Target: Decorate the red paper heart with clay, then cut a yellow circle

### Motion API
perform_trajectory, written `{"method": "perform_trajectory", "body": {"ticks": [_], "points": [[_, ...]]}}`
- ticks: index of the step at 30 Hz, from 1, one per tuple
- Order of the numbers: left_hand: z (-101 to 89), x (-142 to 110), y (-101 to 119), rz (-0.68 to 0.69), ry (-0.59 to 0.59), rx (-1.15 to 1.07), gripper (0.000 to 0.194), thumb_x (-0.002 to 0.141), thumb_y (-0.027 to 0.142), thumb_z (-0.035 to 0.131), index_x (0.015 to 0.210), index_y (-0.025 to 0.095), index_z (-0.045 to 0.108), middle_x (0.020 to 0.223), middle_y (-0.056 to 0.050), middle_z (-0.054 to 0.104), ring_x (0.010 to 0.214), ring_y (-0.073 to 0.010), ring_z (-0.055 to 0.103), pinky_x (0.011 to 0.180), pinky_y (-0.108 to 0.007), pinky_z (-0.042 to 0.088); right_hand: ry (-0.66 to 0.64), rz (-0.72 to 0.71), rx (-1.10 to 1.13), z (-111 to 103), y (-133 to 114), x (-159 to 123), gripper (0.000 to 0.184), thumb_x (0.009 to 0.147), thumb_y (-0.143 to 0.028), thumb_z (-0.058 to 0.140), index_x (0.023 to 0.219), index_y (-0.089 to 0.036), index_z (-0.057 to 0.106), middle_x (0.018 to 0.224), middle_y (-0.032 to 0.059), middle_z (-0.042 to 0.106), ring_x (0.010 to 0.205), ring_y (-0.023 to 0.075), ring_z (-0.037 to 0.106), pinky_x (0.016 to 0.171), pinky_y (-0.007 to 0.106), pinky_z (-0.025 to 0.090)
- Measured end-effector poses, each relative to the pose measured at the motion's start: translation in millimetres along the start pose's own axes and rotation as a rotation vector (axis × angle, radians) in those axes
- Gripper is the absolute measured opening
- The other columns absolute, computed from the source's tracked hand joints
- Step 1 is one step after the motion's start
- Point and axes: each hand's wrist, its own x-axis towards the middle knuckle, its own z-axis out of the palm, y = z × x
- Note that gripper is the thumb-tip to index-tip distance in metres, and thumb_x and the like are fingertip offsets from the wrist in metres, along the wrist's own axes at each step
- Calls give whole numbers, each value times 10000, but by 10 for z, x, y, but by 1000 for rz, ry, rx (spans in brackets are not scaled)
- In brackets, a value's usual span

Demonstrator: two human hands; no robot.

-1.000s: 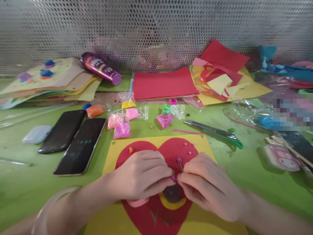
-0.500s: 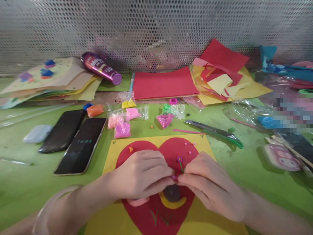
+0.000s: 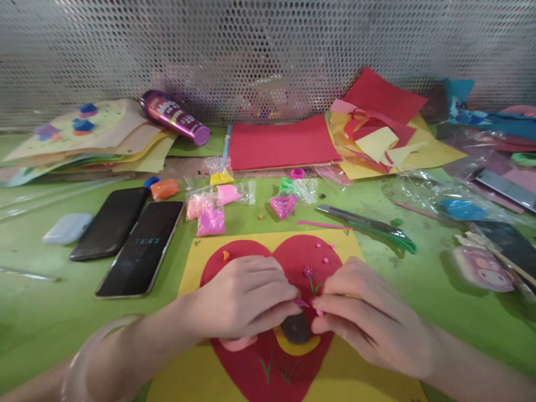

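A red paper heart [image 3: 238, 375] lies on a yellow sheet [image 3: 184, 365], and both my hands work above it. My left hand [image 3: 247, 296] is closed, with the tip of a pink clay piece [image 3: 301, 303] sticking out of its pinch. Just to the right, my right hand [image 3: 372, 318] pinches a small pink clay bit [image 3: 319, 312]. Below the fingertips sits a dark round clay disc [image 3: 295, 328] over a yellow clay crescent [image 3: 301, 349]. A pink clay flower [image 3: 308, 272] with a green stem stands above them on the heart. My left hand partly hides a pale pink shape [image 3: 238, 342].
Two phones [image 3: 142, 251] and a white case [image 3: 67, 228] lie left. Bags of coloured clay [image 3: 210, 221] and a utility knife [image 3: 364, 223] are beyond the sheet. Red paper [image 3: 285, 142], paper scraps [image 3: 379, 145] and a purple bottle [image 3: 176, 117] line the perforated metal back [image 3: 268, 50].
My fingertips have drawn slightly apart. The right hand has moved a little right with a pink clay bit, while the left stays with its pink piece.
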Motion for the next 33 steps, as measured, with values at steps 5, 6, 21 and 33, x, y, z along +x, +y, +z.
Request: {"method": "perform_trajectory", "body": {"ticks": [5,6,21,33], "points": [[8,15,-5,-10,-10,8,58,810,156,532,817,116,573,671,-40,642,663,-148,579,655,-274,505,56,146,-121,-274,25,92,105,838,-145,492,846,-220,566,764,25,578,689,124,559,620,256,458],[7,20,-6,-12,-7,11,60,811,156,531,819,115,575,672,-40,643,662,-147,582,653,-273,505,49,170,-159,-332,53,103,129,851,-150,467,845,-228,570,776,28,582,694,126,565,611,252,457],[-10,31,14,-12,18,19,89,831,154,496,816,116,575,672,-33,649,644,-134,583,648,-268,505,-122,315,-289,-249,572,-240,194,880,-275,424,828,-214,601,811,38,599,779,165,537,703,335,423],[-8,12,0,-26,-9,16,66,811,147,525,840,119,577,693,-32,647,675,-141,580,668,-275,501,-162,305,-325,-232,615,-293,197,890,-271,410,830,-199,583,816,43,593,773,170,530,683,339,416]]}}
